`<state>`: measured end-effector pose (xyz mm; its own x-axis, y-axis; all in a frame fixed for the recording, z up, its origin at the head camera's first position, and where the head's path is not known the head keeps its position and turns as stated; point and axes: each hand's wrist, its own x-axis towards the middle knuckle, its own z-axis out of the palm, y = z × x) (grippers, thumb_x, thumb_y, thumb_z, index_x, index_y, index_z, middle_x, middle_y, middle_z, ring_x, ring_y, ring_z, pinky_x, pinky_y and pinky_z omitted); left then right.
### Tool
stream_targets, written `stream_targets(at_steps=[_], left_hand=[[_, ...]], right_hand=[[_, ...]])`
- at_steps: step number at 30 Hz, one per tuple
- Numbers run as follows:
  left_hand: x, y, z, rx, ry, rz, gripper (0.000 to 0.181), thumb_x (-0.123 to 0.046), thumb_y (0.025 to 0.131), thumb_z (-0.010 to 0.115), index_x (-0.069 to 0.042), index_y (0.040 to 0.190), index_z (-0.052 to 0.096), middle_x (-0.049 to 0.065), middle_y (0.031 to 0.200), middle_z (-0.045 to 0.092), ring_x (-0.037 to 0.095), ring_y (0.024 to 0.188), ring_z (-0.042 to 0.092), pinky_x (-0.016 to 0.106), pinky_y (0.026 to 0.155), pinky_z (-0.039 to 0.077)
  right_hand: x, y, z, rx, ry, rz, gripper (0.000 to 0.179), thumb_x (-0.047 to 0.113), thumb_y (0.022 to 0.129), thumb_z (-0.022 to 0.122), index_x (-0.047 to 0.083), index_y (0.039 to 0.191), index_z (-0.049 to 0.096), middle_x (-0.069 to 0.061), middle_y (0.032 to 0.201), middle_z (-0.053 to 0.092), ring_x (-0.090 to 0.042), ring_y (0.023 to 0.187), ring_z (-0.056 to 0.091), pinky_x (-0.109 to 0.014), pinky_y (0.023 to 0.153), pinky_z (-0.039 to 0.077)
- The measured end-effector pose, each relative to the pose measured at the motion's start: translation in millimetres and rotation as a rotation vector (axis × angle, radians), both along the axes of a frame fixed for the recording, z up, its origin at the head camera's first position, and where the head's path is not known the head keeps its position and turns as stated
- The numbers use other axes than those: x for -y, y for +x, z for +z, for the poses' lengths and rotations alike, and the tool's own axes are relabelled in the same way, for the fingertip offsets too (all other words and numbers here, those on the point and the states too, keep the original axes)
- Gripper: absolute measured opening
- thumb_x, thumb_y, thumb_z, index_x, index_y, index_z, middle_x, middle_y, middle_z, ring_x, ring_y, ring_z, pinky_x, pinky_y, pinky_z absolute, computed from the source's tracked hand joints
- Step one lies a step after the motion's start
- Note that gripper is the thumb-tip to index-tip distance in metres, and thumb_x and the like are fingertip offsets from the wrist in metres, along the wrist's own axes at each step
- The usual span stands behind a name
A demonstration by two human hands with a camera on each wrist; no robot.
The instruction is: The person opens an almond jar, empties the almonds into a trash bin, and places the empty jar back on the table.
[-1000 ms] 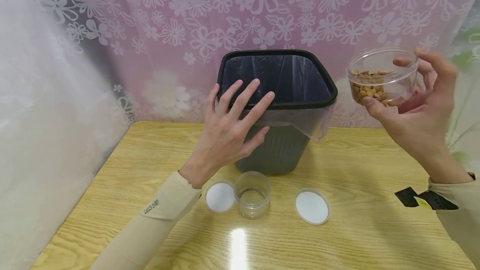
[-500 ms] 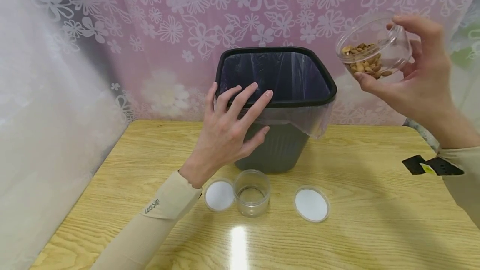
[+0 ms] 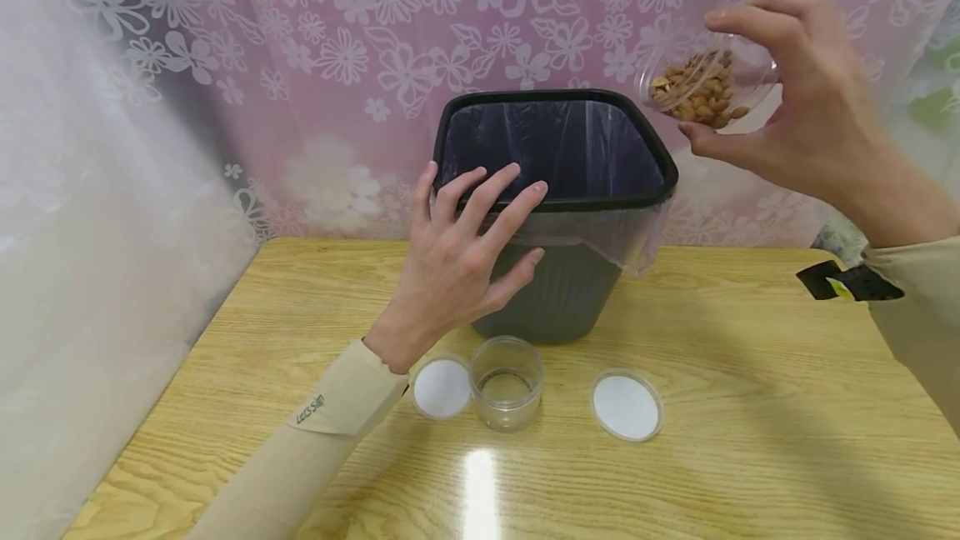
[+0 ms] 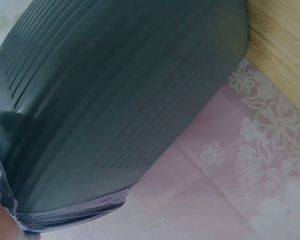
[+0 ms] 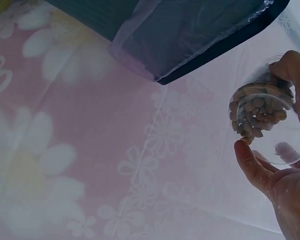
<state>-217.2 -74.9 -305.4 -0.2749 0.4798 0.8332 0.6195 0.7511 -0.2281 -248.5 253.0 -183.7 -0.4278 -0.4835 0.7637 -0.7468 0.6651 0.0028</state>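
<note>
In the head view my right hand (image 3: 817, 98) grips a clear plastic jar (image 3: 752, 73) between thumb and fingers. Brown nuts (image 3: 705, 98) that look like almonds lie gathered toward its mouth. The jar tilts left, above and to the right of a dark bin (image 3: 551, 290) lined with a thin bag (image 3: 637, 236). The right wrist view also has the nuts (image 5: 257, 112) inside the jar. My left hand (image 3: 465, 257) rests on the bin's near-left rim, fingers spread and fairly straight, thumb along the outside. The left wrist view is mostly filled by the bin's ribbed side (image 4: 125, 100).
On the wooden table (image 3: 300, 340), in front of the bin, stands a second clear jar (image 3: 506, 386) without a lid. A white round lid (image 3: 441, 388) lies to its left, another white lid (image 3: 627, 407) to its right. Behind hangs a pink floral curtain (image 3: 337, 123).
My right hand has moved up and left with the jar, tipping it further toward the bin. The nuts have slid toward the jar's mouth. My left hand stays on the rim.
</note>
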Motion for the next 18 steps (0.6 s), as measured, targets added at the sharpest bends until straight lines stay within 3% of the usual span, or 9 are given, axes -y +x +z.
stream_targets(at_steps=[7,10,12,14,18], left_hand=[[-0.6,-0.4,-0.2,-0.005,0.018,-0.011,0.057,-0.050,0.097,0.060,-0.024,0.148,0.053,0.007,0.148,0.055,0.034,0.133,0.049,0.068,0.120,0.023],[-0.6,-0.3,-0.2,-0.001,0.018,-0.006,0.057,-0.051,0.097,0.060,-0.025,0.148,0.053,0.007,0.148,0.055,0.033,0.133,0.049,0.068,0.120,0.023],[-0.7,-0.1,-0.1,0.000,0.017,-0.003,0.057,-0.051,0.097,0.059,-0.025,0.148,0.053,0.007,0.148,0.055,0.033,0.133,0.049,0.067,0.120,0.023],[-0.8,0.3,-0.2,0.000,0.017,-0.003,0.057,-0.051,0.097,0.059,-0.025,0.148,0.053,0.007,0.148,0.055,0.033,0.133,0.049,0.068,0.120,0.023],[-0.9,1.0,-0.3,0.000,0.020,-0.005,0.057,-0.051,0.097,0.060,-0.025,0.148,0.053,0.007,0.148,0.055,0.033,0.133,0.049,0.068,0.119,0.023]], right_hand=[[8.1,-5.0,6.5,-0.033,0.106,0.004,0.081,0.076,0.090,0.047,0.014,0.143,0.048,-0.035,0.146,0.038,-0.051,0.139,0.036,-0.058,0.117,0.040],[10.9,-4.6,7.7,-0.054,0.147,-0.009,0.067,0.050,0.089,0.072,0.016,0.142,0.050,-0.034,0.147,0.038,-0.052,0.139,0.037,-0.060,0.115,0.041],[13.0,-5.2,7.2,-0.085,0.157,-0.001,0.070,0.024,0.079,0.086,0.016,0.140,0.052,-0.034,0.147,0.041,-0.052,0.138,0.038,-0.059,0.114,0.042],[14.4,-4.7,7.6,-0.102,0.188,-0.012,0.084,0.001,0.065,0.090,0.017,0.139,0.053,-0.034,0.147,0.041,-0.052,0.137,0.039,-0.060,0.113,0.043],[16.4,-2.2,9.7,-0.126,0.281,-0.041,0.085,-0.002,0.067,0.091,0.016,0.140,0.051,-0.037,0.147,0.038,-0.057,0.135,0.037,-0.066,0.109,0.041]])
